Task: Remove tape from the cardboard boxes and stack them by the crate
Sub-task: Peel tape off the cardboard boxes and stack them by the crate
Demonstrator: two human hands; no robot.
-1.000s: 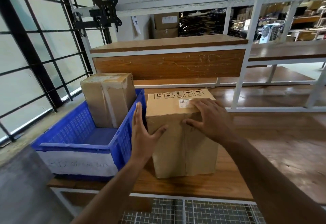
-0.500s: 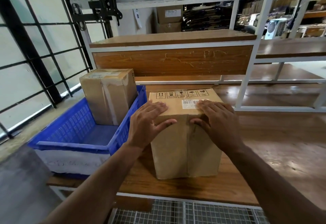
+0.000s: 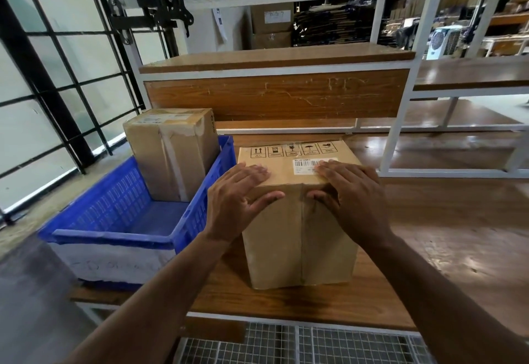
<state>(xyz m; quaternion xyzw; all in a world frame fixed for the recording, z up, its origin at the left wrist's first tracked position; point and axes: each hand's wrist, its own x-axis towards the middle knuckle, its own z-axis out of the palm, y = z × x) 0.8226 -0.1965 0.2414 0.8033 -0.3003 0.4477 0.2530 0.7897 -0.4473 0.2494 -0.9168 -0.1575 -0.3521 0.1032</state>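
On the wooden table point(image 3: 429, 234), just at 3 o'clock from the blue crate point(image 3: 120, 214), stands the near cardboard box point(image 3: 300, 234), upright, with a barcode label point(image 3: 307, 165) on its top. Both hands lie on its front top edge. The left hand point(image 3: 240, 194) rests at the 9 o'clock corner, fingers straight and spread, thumb down on the front face. The right hand point(image 3: 349, 191) rests at the 3 o'clock side in the same way, its fingertips point(image 3: 325, 167) touching the label. Neither hand is closed on anything; they only press.

A second box point(image 3: 171, 151) stands inside the crate, at its 12 o'clock end, with a pale strip of tape point(image 3: 171, 160) down the front.

I judge that the step is to find a tape end on the near box. It is better to hold the box steady with one palm and lift the tape edge with a fingernail of the other, then pull low and slowly along the seam, so the cardboard does not tear.
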